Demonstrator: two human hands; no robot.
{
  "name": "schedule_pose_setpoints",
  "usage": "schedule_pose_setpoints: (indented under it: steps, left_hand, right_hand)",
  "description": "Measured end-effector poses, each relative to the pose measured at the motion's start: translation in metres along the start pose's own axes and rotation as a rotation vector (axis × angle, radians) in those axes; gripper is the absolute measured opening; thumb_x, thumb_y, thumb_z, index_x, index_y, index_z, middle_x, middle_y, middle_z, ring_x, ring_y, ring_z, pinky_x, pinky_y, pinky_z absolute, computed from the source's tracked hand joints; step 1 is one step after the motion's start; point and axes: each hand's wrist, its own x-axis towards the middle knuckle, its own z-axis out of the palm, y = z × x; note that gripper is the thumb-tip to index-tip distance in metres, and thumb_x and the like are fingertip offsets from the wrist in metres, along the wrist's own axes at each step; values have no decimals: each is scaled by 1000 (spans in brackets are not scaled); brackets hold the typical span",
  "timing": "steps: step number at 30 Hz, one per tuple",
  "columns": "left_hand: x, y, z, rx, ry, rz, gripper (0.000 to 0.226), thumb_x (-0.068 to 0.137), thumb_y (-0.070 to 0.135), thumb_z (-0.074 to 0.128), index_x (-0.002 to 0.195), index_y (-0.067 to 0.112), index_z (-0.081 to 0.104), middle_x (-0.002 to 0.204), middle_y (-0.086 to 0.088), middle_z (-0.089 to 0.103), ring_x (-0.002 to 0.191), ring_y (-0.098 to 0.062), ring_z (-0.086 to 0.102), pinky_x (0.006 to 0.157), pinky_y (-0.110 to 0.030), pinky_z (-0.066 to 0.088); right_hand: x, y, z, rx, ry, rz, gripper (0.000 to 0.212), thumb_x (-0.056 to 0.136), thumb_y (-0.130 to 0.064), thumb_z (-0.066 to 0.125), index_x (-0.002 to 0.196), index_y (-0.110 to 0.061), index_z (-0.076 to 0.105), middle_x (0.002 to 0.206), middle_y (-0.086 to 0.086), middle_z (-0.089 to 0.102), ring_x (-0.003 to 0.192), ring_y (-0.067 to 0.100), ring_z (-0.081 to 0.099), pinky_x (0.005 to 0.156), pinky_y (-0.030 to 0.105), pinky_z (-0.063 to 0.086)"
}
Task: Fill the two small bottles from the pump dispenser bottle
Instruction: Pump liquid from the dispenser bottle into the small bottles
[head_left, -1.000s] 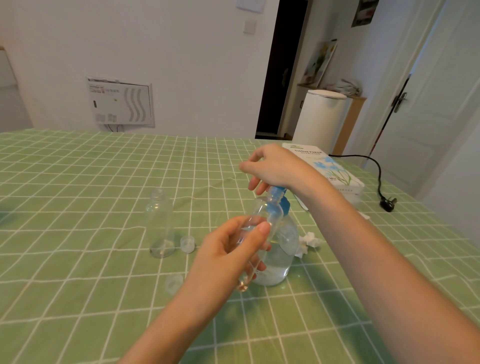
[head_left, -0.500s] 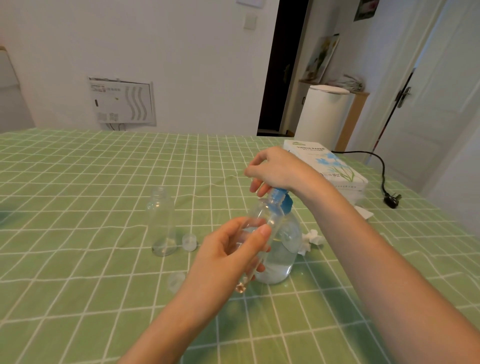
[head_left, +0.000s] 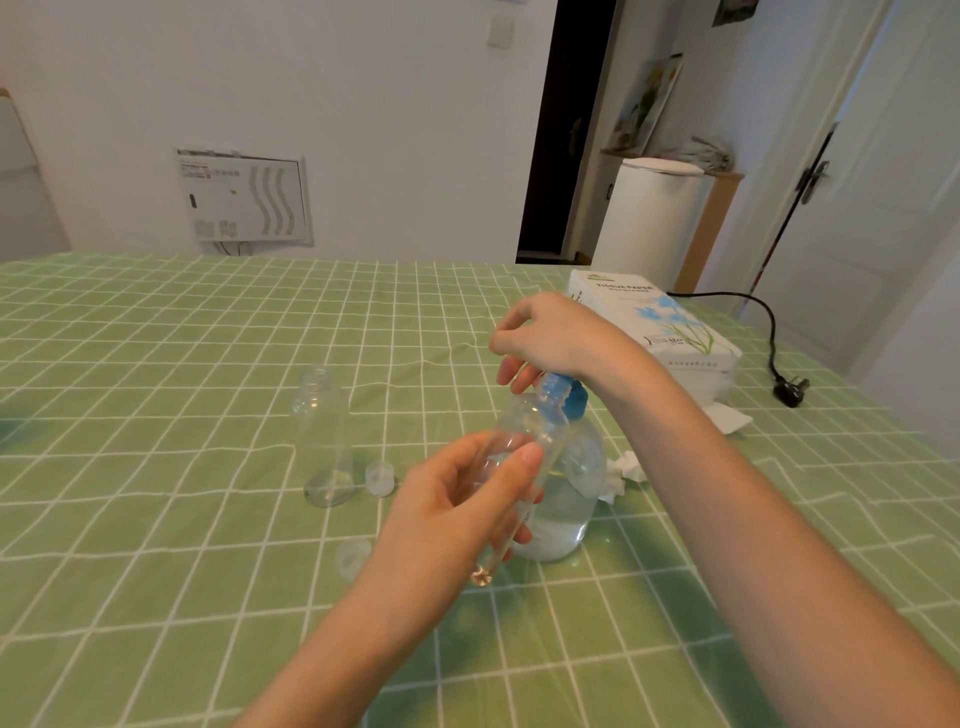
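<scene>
While your left hand (head_left: 457, 499) grips the small bottle (head_left: 524, 431) tilted, mouth aimed up at the pump head (head_left: 566, 392), your right hand (head_left: 550, 338) curls over that head, pump dispenser bottle (head_left: 566, 504) upright on the surface (head_left: 156, 364) just behind.

1. Cannot see most of the pump dispenser bottle (head_left: 571, 499) top, covered by right hand (head_left: 556, 338), frame centre.
2. Cannot see small bottle (head_left: 530, 421) middle behind left hand (head_left: 447, 514).
3. Cannot read wall panel (head_left: 244, 200) print, upper left.

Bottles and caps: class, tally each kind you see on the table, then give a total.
small bottles: 2
pump dispenser bottle: 1
loose caps: 2
Total: 5
</scene>
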Motion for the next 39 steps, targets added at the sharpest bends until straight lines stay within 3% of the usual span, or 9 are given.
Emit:
schedule_pose_setpoints:
  steps: [4, 8, 13, 19, 25, 29, 39]
  left_hand:
    - [1, 0, 0, 19, -7, 11, 41, 64, 45, 60, 95, 21, 70, 69, 2, 70, 53, -5, 58, 51, -13, 47]
    - [2, 3, 1, 31, -17, 13, 44, 63, 50, 60, 98, 24, 69, 73, 4, 71, 54, -7, 60, 52, -15, 48]
    - [2, 3, 0, 31, -19, 9, 43, 64, 49, 59, 98, 24, 69, 72, 5, 70, 54, -7, 60, 52, -16, 50]
    - [-1, 0, -1, 21, -21, 5, 39, 64, 46, 60, 92, 21, 70, 69, 2, 69, 53, -6, 58, 48, -15, 46]
    - [0, 0, 0, 43, -20, 17, 42, 62, 50, 60, 94, 24, 68, 69, 5, 69, 54, -6, 58, 52, -14, 48]
    - [1, 3, 1, 67, -21, 28, 45, 62, 55, 59, 96, 27, 67, 74, 6, 70, 56, -10, 60, 49, -15, 47]
    - [-1, -1, -1, 68, -23, 27, 39, 62, 52, 60, 91, 27, 68, 69, 6, 70, 54, -5, 60, 50, -14, 47]
  right_hand:
    - [0, 0, -4, -15, -1, -10, 30, 90, -20, 52, 114, -3, 58, 76, 2, 71, 90, 29, 69, 84, 38, 52]
    - [2, -5, -12, -58, 35, -52, 26, 91, -22, 53, 108, -5, 60, 77, 3, 71, 72, 17, 62, 67, 30, 51]
    - [3, -6, -9, -62, 14, -56, 20, 89, -18, 53, 101, -7, 63, 71, -1, 70, 78, 20, 64, 79, 36, 54]
    - [1, 1, -2, -8, -19, -10, 19, 89, -19, 53, 103, -9, 61, 69, -3, 69, 99, 30, 67, 85, 34, 51]
    - [2, -1, -6, -34, 2, -18, 20, 90, -22, 53, 105, -11, 60, 75, -1, 71, 95, 22, 68, 77, 29, 50]
    - [2, -8, -12, -69, 2, -27, 22, 91, -23, 53, 108, -10, 60, 75, 0, 71, 91, 22, 69, 62, 26, 46]
    - [1, 0, -4, -57, -30, -19, 23, 86, -17, 63, 108, -13, 58, 71, -4, 68, 79, 15, 65, 70, 22, 48]
